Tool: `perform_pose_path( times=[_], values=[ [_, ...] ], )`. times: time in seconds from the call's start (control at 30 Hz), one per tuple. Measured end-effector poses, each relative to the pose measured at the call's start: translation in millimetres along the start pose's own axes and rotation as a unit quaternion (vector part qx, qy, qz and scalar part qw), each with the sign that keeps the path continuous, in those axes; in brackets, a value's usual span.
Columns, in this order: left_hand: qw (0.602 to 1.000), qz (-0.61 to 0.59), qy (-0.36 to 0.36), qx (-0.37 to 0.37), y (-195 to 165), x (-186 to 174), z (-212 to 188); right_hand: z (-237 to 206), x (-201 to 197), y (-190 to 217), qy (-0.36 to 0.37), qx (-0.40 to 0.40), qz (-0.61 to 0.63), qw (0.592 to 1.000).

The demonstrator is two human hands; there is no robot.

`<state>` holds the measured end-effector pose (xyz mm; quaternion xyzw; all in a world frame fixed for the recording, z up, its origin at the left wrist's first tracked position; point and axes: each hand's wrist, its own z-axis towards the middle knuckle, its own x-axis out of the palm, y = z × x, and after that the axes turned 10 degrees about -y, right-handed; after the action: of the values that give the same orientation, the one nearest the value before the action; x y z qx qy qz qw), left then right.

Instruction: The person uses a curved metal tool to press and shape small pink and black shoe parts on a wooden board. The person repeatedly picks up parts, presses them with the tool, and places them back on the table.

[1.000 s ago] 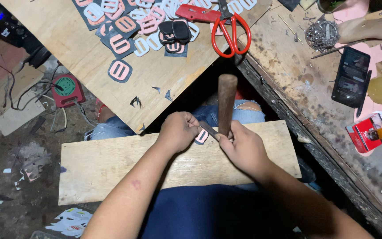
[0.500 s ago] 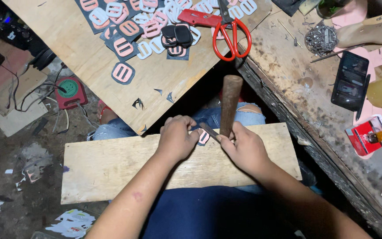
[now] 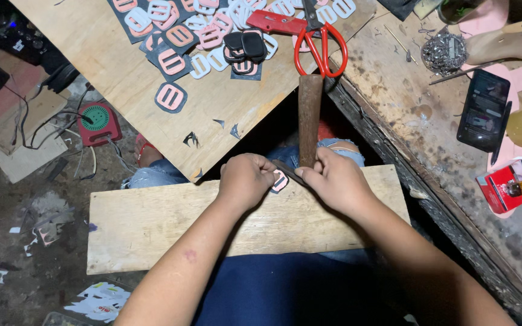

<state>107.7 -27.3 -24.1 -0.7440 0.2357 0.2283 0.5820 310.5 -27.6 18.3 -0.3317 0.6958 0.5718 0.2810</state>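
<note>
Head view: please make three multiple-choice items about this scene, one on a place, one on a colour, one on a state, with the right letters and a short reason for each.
1. Where do the scissors lie?
A. on the upper plywood sheet
B. on the floor
C. on the board across the lap

2. What colour are the scissor handles?
A. blue
B. red
C. yellow

3. How is the small pink and black piece held?
A. it lies free on the floor
B. it hangs from a hook
C. it is gripped between both hands over the lap board

Answers:
1 A, the scissors rest on the plywood sheet near the cut pieces.
2 B, both handle loops are red.
3 C, the left hand and the right hand meet on it above the lap board.
</note>
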Motion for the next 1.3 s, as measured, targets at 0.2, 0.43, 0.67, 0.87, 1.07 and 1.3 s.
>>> perform_pose_path(
  times=[0.2, 0.43, 0.67, 0.87, 1.07, 1.3],
  values=[
    [0.999, 0.033, -0.012, 0.041, -4, 0, 1, 21, -5, 5, 0.038, -0.027, -0.056, 0.997],
    [0.999, 0.021, -0.003, 0.025, 0, 3, 2, 25, -15, -2, 0.037, -0.141, -0.055, 0.988],
    [1.000, 0.016, 0.008, 0.021, 3, 4, 0, 7, -19, -14, -0.015, -0.198, -0.041, 0.979],
    [0.992, 0.050, -0.019, 0.115, 0, 8, -10, 5, -20, -18, -0.016, -0.085, 0.002, 0.996],
    [0.988, 0.048, -0.044, 0.138, -2, 11, -13, 1, -9, -10, 0.024, -0.016, -0.037, 0.999],
    [0.988, 0.055, -0.042, 0.136, -4, 8, -11, -25, -6, -8, -0.004, -0.048, -0.049, 0.998]
  ],
)
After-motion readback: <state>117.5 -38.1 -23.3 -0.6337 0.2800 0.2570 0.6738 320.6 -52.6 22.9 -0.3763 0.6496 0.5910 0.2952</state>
